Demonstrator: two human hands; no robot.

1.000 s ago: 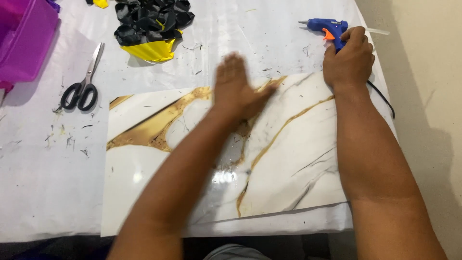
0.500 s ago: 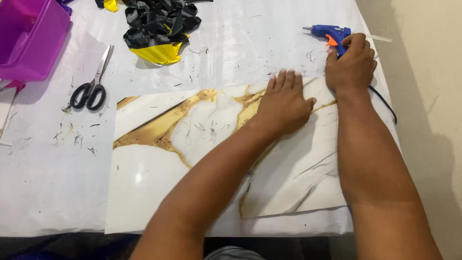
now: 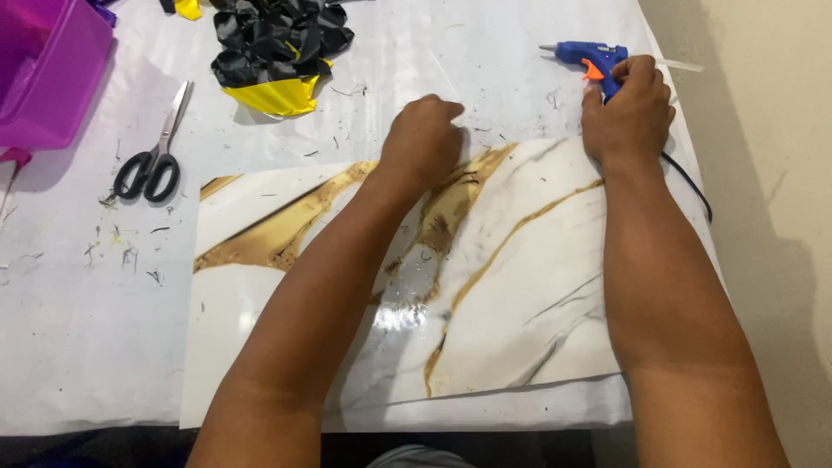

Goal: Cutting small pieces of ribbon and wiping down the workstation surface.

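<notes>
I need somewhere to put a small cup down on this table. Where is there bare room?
Bare table left of the marbled sheet, below the scissors. Another patch lies between the balloon pile and glue gun. It is crowded near the purple bin, left hand and right hand.

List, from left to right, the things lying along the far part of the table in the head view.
Purple plastic bin → black-handled scissors → black and yellow balloon heap → blue glue gun.

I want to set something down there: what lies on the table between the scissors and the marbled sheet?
In the head view, only bare white table cover with small dark scraps lies between the scissors and the marbled sheet.
</notes>
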